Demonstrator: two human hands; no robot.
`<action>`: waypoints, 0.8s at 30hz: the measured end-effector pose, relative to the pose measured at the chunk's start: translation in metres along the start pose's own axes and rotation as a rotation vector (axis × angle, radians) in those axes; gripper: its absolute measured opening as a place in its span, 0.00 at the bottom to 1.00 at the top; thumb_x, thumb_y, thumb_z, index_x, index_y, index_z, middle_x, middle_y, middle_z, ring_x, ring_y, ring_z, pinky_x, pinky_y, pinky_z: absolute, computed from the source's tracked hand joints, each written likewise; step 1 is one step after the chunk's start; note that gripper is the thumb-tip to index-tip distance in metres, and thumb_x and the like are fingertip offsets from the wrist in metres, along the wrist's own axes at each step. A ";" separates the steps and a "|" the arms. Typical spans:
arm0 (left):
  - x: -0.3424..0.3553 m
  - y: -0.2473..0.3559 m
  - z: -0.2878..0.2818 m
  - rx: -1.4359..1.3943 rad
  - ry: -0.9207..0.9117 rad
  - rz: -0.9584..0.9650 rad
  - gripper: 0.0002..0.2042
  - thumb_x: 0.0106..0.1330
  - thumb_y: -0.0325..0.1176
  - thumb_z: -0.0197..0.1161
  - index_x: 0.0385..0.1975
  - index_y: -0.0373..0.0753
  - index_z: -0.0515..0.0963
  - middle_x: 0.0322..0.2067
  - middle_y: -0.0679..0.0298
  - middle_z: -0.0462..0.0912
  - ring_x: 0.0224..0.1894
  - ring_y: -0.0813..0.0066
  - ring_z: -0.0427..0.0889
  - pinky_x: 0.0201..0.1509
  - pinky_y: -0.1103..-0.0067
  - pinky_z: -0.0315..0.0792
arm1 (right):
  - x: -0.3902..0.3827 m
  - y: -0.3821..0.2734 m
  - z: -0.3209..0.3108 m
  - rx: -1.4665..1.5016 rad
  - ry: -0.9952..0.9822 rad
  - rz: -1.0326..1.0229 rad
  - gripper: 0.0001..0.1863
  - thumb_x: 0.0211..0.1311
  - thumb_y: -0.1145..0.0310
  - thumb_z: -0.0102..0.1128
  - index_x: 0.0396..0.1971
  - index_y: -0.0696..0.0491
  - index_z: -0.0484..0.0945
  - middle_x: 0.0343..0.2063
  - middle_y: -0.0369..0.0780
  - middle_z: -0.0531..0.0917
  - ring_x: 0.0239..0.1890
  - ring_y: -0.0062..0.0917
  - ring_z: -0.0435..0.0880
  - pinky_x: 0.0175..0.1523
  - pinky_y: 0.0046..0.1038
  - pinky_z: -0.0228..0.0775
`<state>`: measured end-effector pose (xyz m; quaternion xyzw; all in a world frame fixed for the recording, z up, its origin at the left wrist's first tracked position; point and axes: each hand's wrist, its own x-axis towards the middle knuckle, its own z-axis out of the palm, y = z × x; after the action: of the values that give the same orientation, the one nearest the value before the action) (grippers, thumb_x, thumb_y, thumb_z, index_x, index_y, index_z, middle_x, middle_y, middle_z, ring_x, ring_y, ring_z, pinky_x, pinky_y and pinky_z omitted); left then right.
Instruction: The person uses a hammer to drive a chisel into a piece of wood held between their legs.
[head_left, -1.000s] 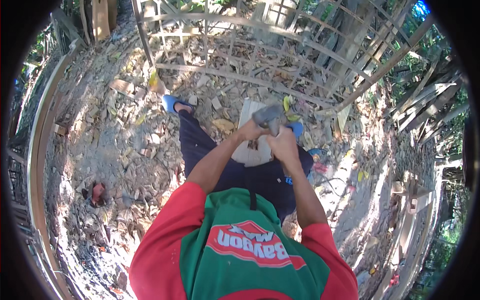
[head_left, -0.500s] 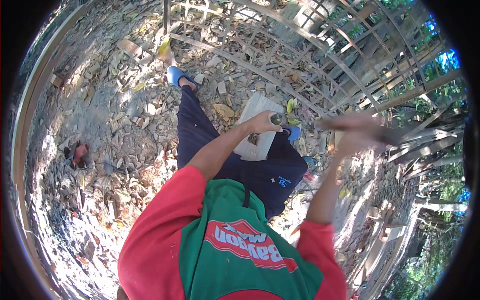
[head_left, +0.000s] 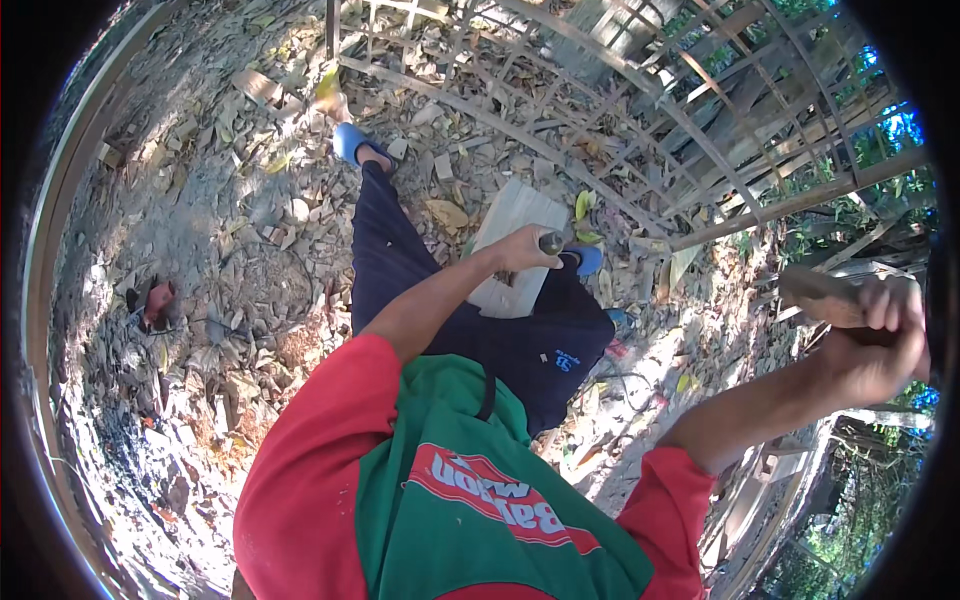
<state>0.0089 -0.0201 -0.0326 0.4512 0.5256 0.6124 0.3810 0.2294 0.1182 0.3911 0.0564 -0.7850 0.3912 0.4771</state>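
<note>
My left hand point(head_left: 520, 250) grips an upright, chisel-like tool point(head_left: 550, 241) over a pale wooden board point(head_left: 516, 198), which rests at my legs between blue-sandalled feet; the tool's lower end is mostly hidden by the hand. My right hand point(head_left: 870, 355) is raised far out at the right edge, closed around a wooden hammer-like tool point(head_left: 820, 292), partly lost in the dark rim of the picture.
A wooden lattice point(head_left: 640, 110) spans the top right. A long timber rail point(head_left: 48, 250) runs along the left. Dry leaves and wood scraps cover the dirt, with a small reddish object point(head_left: 158, 305) at left. Stacked sticks and foliage stand at the right.
My right hand has swung the hammer-like tool from the centre, beside my left hand, out to the far right. My left hand stays on the upright tool over the board; the view has rotated slightly.
</note>
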 end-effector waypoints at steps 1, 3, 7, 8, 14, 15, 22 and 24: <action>0.006 0.000 0.007 -0.018 -0.029 -0.004 0.10 0.58 0.31 0.72 0.31 0.35 0.77 0.26 0.71 0.78 0.31 0.84 0.71 0.40 0.78 0.70 | -0.027 0.014 0.021 -0.072 0.177 0.035 0.13 0.64 0.63 0.55 0.41 0.57 0.75 0.34 0.43 0.80 0.34 0.30 0.81 0.43 0.32 0.77; 0.012 -0.006 0.013 -0.038 -0.078 -0.031 0.10 0.59 0.31 0.72 0.31 0.36 0.77 0.27 0.70 0.78 0.32 0.84 0.71 0.41 0.78 0.70 | -0.138 0.078 0.108 -0.331 0.290 0.617 0.21 0.62 0.57 0.56 0.44 0.59 0.76 0.38 0.51 0.80 0.40 0.42 0.80 0.47 0.40 0.74; -0.004 -0.073 0.012 0.137 0.017 -0.070 0.15 0.54 0.33 0.74 0.38 0.35 0.80 0.28 0.69 0.80 0.34 0.82 0.74 0.44 0.78 0.71 | -0.214 0.159 0.192 -0.758 -0.467 0.915 0.30 0.58 0.49 0.59 0.47 0.62 0.78 0.43 0.58 0.81 0.46 0.55 0.79 0.52 0.49 0.70; 0.021 -0.051 -0.001 0.283 0.133 0.115 0.14 0.54 0.33 0.74 0.36 0.35 0.80 0.27 0.69 0.79 0.33 0.82 0.73 0.43 0.78 0.70 | -0.195 0.159 0.173 -0.861 -0.344 0.835 0.28 0.58 0.51 0.61 0.46 0.62 0.78 0.40 0.56 0.82 0.44 0.50 0.80 0.50 0.47 0.71; 0.003 -0.034 -0.004 -0.006 -0.041 -0.068 0.11 0.55 0.32 0.74 0.27 0.35 0.77 0.23 0.73 0.76 0.29 0.85 0.70 0.39 0.79 0.70 | -0.103 0.050 0.104 -0.435 0.270 0.681 0.10 0.55 0.68 0.67 0.31 0.57 0.78 0.19 0.37 0.77 0.18 0.20 0.74 0.29 0.23 0.68; 0.001 -0.030 -0.003 0.002 -0.041 -0.063 0.11 0.55 0.32 0.73 0.27 0.35 0.77 0.23 0.72 0.77 0.29 0.85 0.70 0.39 0.79 0.70 | -0.090 0.037 0.102 -0.304 0.408 0.573 0.06 0.57 0.75 0.65 0.31 0.56 0.76 0.19 0.36 0.77 0.20 0.17 0.75 0.28 0.23 0.68; 0.001 -0.040 0.000 0.016 0.010 -0.019 0.13 0.56 0.36 0.74 0.30 0.35 0.78 0.25 0.69 0.79 0.27 0.80 0.76 0.33 0.76 0.73 | -0.223 0.125 0.170 -0.630 -0.100 1.027 0.14 0.54 0.66 0.63 0.38 0.58 0.77 0.25 0.48 0.83 0.29 0.45 0.82 0.41 0.41 0.76; -0.006 -0.051 0.005 0.047 0.022 -0.054 0.14 0.56 0.38 0.74 0.31 0.35 0.78 0.25 0.67 0.80 0.26 0.78 0.77 0.30 0.75 0.74 | -0.269 0.157 0.179 -0.789 -0.435 0.879 0.17 0.55 0.62 0.60 0.39 0.58 0.78 0.27 0.54 0.82 0.33 0.57 0.81 0.45 0.49 0.74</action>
<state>0.0151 -0.0161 -0.0838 0.4389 0.5562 0.5941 0.3809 0.1757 0.0297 0.0472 -0.3734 -0.8991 0.2114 0.0862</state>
